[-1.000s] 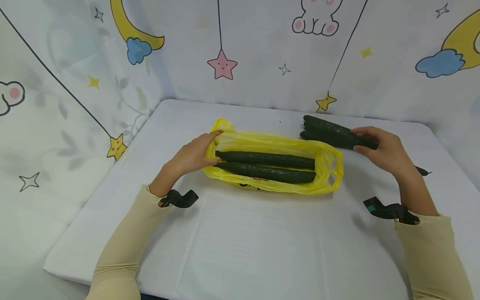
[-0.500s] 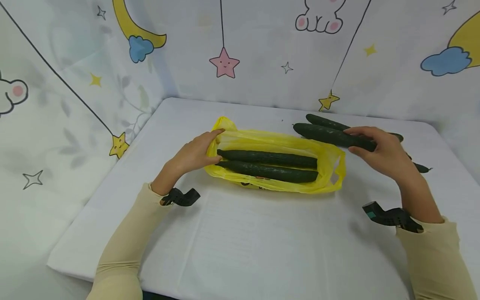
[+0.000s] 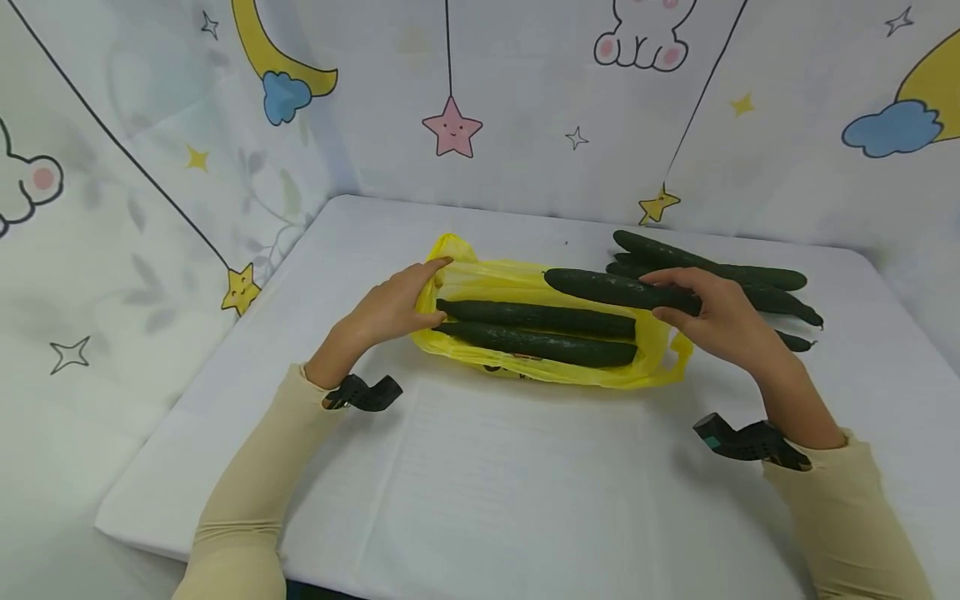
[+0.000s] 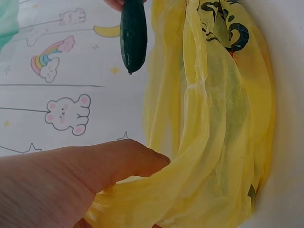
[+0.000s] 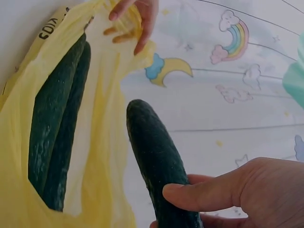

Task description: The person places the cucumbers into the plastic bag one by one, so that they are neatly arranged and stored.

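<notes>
My right hand grips a dark green cucumber near one end, holding it above the far right edge of a yellow plastic bag; its thumb and fingers are round the cucumber in the right wrist view. The bag lies on its side, mouth facing up. Inside are two cucumbers side by side. My left hand is at the bag's left end, thumb and fingers spread apart and touching the bag's edges. In the left wrist view the thumb lies straight against the yellow plastic.
Several more cucumbers lie in a loose pile at the table's back right, behind my right hand. The white table has a cloth backdrop with cartoon stars and moons along its far and left sides.
My right hand has lifted one cucumber off the pile and carried it left, over the bag's far edge. The left hand and the bag have stayed in place.
</notes>
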The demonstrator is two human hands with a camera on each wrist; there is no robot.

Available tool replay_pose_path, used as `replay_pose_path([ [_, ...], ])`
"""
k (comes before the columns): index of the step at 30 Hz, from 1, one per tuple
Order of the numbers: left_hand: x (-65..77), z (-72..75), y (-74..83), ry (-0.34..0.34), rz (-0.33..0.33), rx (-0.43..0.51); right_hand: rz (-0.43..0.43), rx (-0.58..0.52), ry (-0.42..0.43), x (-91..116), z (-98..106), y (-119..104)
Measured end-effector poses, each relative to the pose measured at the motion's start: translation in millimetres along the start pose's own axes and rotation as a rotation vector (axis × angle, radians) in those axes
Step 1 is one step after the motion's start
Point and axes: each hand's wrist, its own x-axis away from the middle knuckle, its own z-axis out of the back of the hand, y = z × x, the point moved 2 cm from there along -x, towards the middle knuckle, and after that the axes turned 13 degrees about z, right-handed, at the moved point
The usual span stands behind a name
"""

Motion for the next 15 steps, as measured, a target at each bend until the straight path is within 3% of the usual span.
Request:
replay_pose_path([
  [15,1.0,1.7,-1.7,0.008,0.003,-0.004,0.009,-0.12,-0.143,-30.2,-32.8,-13.6],
])
